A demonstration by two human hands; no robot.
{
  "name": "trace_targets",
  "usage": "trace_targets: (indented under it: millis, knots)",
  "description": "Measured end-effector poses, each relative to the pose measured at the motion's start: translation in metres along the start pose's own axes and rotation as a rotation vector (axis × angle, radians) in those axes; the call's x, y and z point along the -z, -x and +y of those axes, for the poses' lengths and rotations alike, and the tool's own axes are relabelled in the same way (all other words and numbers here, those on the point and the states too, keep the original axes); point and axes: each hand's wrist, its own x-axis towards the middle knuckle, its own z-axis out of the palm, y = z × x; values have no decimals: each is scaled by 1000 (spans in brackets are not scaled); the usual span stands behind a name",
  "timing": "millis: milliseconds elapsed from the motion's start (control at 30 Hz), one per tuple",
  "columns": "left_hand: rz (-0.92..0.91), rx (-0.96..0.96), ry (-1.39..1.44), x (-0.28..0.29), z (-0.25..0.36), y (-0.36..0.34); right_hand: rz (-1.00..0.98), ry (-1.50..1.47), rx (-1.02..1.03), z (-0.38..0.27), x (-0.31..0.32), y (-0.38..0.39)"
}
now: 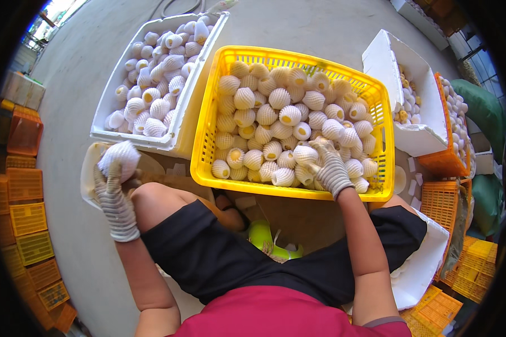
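At the far left edge we see stacked orange and yellow crates lining the concrete floor. Moving right, our left hand, in a knitted work glove, is raised beside the left knee with its fingers curled around a wrapped fruit in white foam netting; the fruit sits on top of the fingers, its long axis roughly upright, and it is well apart from the basket. Just beyond that hand, farther away, stands a white foam box filled with more netted fruit, its near corner close to the held one, so the left hand is plainly the nearer of the two to that box. To the right of it, touching side by side, is the yellow plastic basket, heaped with netted fruit whose yellow ends show through. Our right hand, gloved likewise, reaches over the basket's near rim with fingers bent down onto the pile, closing on a fruit at the near right part of the heap; we cannot tell whether it is fully gripped. Farther right are another white foam box and an orange crate, both holding fruit.
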Motion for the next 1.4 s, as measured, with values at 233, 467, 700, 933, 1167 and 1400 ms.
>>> trace_targets:
  millis: [233,467,700,933,1167,1400]
  knots:
    - [187,442,-819,166,-162,33,-266,124,50,-20,-16,-29]
    - [150,769,-767,170,-229,102,-149,-1304,-633,2,-14,-3]
    - [308,772,-373,158,-228,75,-233,-1745,-592,-30,18,13]
    - [144,121,18,49,-43,6,-228,-1553,-562,-58,6,23]
    - [-683,-154,-430,-132,-13,89,-203,-1232,-335,-124,21,38]
    - [-776,-7,-429,-161,-67,103,2,-812,-154,-80,2,48]
